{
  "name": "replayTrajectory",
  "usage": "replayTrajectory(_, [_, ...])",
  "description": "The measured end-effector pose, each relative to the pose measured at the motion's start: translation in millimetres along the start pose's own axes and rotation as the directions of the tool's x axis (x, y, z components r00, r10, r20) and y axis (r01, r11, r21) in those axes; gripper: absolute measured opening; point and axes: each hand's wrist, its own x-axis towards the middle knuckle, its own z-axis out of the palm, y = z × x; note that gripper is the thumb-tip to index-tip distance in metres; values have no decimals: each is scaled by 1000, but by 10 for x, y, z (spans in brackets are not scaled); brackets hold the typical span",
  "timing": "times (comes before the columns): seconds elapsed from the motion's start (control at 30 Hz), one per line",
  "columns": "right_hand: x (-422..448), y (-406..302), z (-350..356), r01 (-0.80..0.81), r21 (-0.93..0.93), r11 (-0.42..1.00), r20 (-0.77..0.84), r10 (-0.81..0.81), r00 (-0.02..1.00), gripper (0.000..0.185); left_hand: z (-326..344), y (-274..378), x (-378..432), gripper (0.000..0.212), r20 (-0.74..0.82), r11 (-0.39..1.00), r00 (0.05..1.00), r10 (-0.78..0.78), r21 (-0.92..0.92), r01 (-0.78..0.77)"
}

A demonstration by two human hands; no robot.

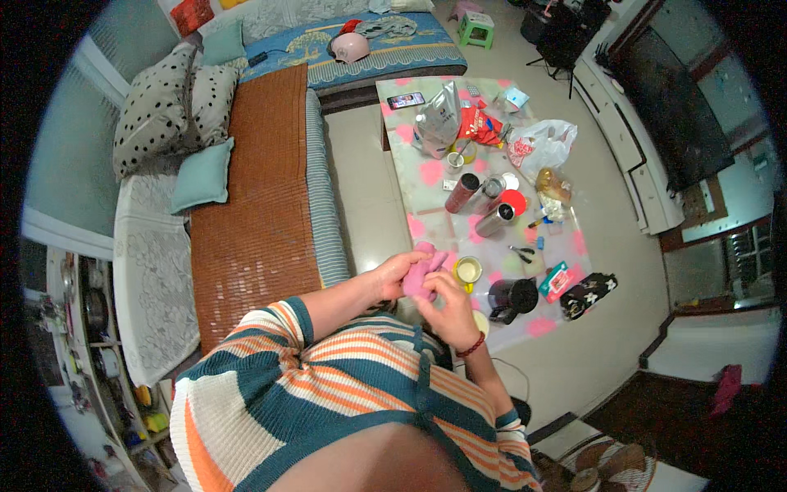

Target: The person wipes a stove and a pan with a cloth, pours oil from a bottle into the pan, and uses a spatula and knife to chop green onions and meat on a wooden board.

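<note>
A bunched pink cloth point(419, 278) is between my two hands, just off the near left edge of the low table. My left hand point(396, 274) grips it from the left, thumb along its top. From the right, my right hand point(447, 302), with a dark red bead bracelet at the wrist, pinches the cloth with bent fingers. Close to the right hand stand a yellow-handled cup point(469, 270) holding a pale liquid and a black electric kettle point(516, 297). A pale round thing lies partly hidden behind my right hand.
Several metal tumblers point(462, 193), pliers point(522, 253), a phone point(406, 101), a silver pouch point(439, 120) and a plastic bag point(544, 144) are on the covered table point(430, 212). A sofa with a brown mat point(252, 227) is at left, an electric fan point(605, 467) at lower right.
</note>
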Motion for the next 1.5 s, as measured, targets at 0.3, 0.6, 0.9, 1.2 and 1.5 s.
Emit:
replayTrajectory(0.3, [175, 323, -152, -192, 139, 972, -297, 226, 928, 10, 164, 438, -53, 59, 188, 911, 918, -348, 298, 285])
replayTrajectory(0.6, [1176, 591, 115, -370, 658, 656, -71, 543, 837, 29, -8, 1405, 440, 71, 364, 821, 739, -567, 177, 543])
replayTrajectory(0.9, [2113, 701, 389, -327, 603, 728, -331, 601, 727, 20, -333, 2477, 953, 61, 403, 732, 613, -680, 322, 601])
replayTrajectory(1.2, [2340, 738, 149, -296, 558, 776, -460, 585, 668, 17, 145, 3028, 989, 49, 132, 668, 834, -536, 670, 324])
replayTrajectory(1.5, [2758, 674, 187, -305, 521, 797, -691, 604, 398, 46, 299, 3296, 1718, 17, 227, 495, 579, -783, 790, 360])
